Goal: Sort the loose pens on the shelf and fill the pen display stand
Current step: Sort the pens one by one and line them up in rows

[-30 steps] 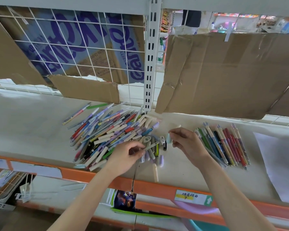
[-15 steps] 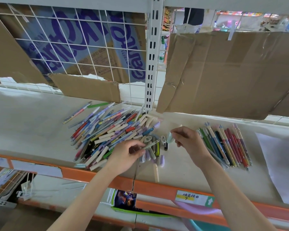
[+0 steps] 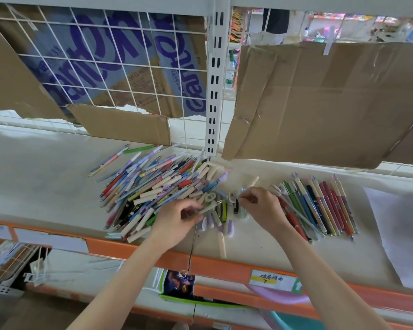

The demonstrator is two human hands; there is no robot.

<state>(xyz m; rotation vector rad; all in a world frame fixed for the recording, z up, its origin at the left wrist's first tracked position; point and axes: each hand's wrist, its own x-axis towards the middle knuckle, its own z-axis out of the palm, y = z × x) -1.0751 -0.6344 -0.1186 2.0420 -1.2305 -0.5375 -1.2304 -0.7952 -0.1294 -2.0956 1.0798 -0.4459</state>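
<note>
Pens (image 3: 157,186) lie heaped on the shelf (image 3: 45,177), just left of both hands. Left grip (image 3: 179,216) pinches a pale pen pointing right toward the right grip (image 3: 260,206), curled on something small.

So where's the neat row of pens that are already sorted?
The sorted row of pens lies on the shelf to the right of the right hand, between that hand and the white paper sheet. The jumbled pile sits left of both hands.

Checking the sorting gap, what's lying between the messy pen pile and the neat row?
Head view: both hands, left and right, plus scattered caps.
</note>
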